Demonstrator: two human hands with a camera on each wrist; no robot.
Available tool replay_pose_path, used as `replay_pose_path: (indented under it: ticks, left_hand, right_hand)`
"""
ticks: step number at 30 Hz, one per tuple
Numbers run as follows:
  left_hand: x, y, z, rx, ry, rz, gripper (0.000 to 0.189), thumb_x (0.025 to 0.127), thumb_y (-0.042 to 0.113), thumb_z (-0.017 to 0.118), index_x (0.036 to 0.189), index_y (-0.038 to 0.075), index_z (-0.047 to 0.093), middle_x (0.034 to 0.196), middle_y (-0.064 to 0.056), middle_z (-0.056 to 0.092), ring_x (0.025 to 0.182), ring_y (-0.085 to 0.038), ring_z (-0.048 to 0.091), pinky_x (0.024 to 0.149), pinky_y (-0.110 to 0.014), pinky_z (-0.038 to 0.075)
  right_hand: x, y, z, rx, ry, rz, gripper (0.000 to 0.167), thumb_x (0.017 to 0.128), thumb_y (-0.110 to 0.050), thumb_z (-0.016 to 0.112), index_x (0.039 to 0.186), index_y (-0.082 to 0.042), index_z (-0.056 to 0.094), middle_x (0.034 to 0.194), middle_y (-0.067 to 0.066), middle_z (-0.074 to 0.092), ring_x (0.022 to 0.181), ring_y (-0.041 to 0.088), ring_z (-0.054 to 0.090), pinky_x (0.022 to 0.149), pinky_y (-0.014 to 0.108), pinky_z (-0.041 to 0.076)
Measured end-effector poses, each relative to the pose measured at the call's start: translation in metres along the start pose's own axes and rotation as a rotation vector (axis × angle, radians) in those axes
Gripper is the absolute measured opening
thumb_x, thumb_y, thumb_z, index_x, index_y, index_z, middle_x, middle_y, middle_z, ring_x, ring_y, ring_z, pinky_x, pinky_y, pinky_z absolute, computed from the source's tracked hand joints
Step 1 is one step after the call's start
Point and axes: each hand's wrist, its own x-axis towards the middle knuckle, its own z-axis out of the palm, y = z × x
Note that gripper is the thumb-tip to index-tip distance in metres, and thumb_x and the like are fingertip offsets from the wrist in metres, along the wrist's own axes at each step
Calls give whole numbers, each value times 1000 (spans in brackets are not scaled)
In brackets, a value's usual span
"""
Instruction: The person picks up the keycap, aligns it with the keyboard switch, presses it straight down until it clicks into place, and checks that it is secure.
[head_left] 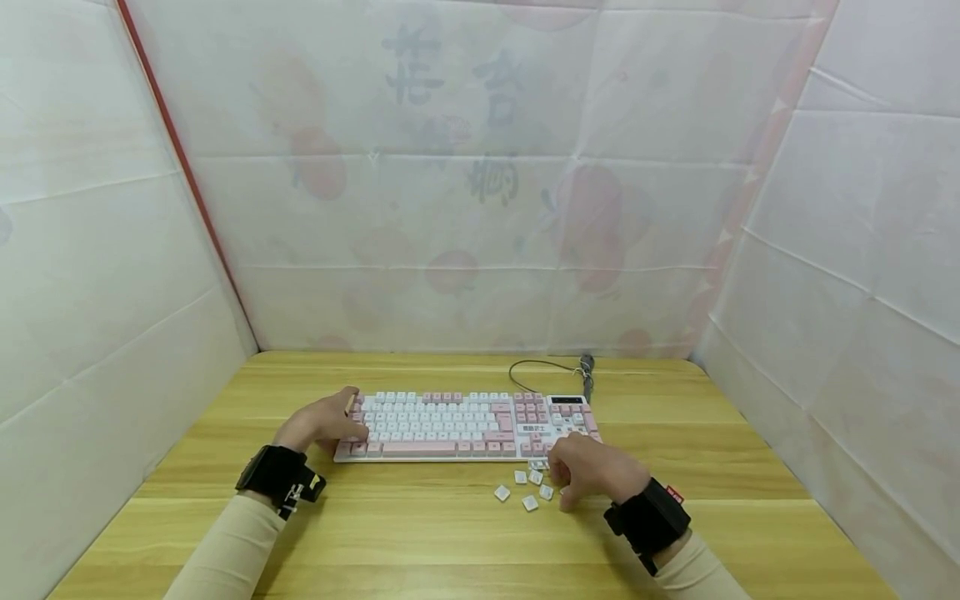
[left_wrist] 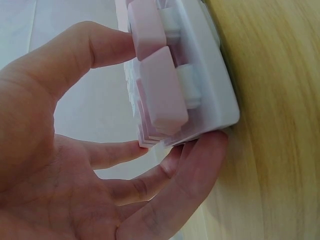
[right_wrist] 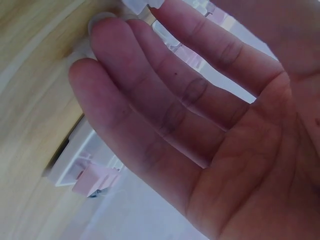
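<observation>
A pink-and-white keyboard [head_left: 438,423] lies flat on the table. At its left end is my left hand [head_left: 330,419], holding it with the thumb on a pink key [left_wrist: 147,30] and the other fingers along the case's edge [left_wrist: 212,110]. My right hand [head_left: 588,467] is in front of the number pad, fingers bent down toward the table. In the right wrist view, a whitish keycap [right_wrist: 142,5] shows at the index fingertip, partly cut off by the frame; the thumb tip is out of that view. Several loose white keycaps [head_left: 530,502] lie beside this hand.
A grey cable [head_left: 587,375] lies bundled behind the keyboard's right end. The wooden table [head_left: 420,533] is enclosed by pale cloth walls [head_left: 450,208] at the back and both sides.
</observation>
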Motion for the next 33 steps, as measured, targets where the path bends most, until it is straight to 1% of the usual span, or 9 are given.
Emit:
replay_pose_path:
  ticks: [7,10,14,17,22,24,28,33]
  left_hand:
    - [-2,0,0,4,4,-9,103,84,19,75,163,-1,11,151,-36,38,97,-28,58,72,-35,54]
    - [-3,-1,1,4,2,-6,103,84,19,75,163,-2,12,150,-36,40,98,-29,59,73,-37,56]
    - [-2,0,2,11,3,1,102,85,19,75,162,-3,13,146,-36,43,99,-29,60,75,-40,58]
    - [-2,1,1,9,8,2,101,85,19,75,162,-3,13,145,-35,44,97,-28,61,75,-40,58]
    - [-2,2,0,-1,5,0,102,85,18,74,163,-1,11,145,-35,44,91,-27,60,71,-37,56]
    - [-2,1,0,1,5,-6,102,85,19,74,163,0,11,146,-35,42,91,-27,59,69,-36,54]
    - [-1,0,0,10,8,-15,102,85,21,74,163,1,12,149,-34,40,96,-28,57,69,-35,53]
    - [-1,0,1,16,5,-12,102,85,22,75,163,1,12,150,-35,39,101,-30,57,71,-36,54]
  right_hand:
    - [2,1,3,22,-7,10,26,66,-5,92,74,-9,67,73,-1,62,66,5,47,62,22,43]
    - [1,1,4,19,-9,12,27,66,-5,92,72,-9,66,71,-2,61,64,4,46,61,22,42]
    - [1,3,4,-2,2,-10,26,65,-4,91,70,-8,66,69,-2,61,62,2,45,59,20,41]
    - [1,5,3,-20,15,-27,26,65,-2,90,70,-8,65,68,-2,61,61,1,44,59,20,41]
    - [1,6,2,-33,15,-23,26,68,0,90,70,-8,65,68,-3,60,62,1,45,59,20,41]
    - [2,6,1,-36,7,-17,26,69,-1,90,71,-9,65,68,-3,59,63,2,45,59,20,41]
    - [2,6,1,-40,4,-10,25,70,-1,89,72,-10,66,69,-4,59,64,2,46,60,20,41]
    - [1,5,0,-70,32,-26,22,71,1,87,72,-11,69,70,-5,60,64,2,45,60,21,41]
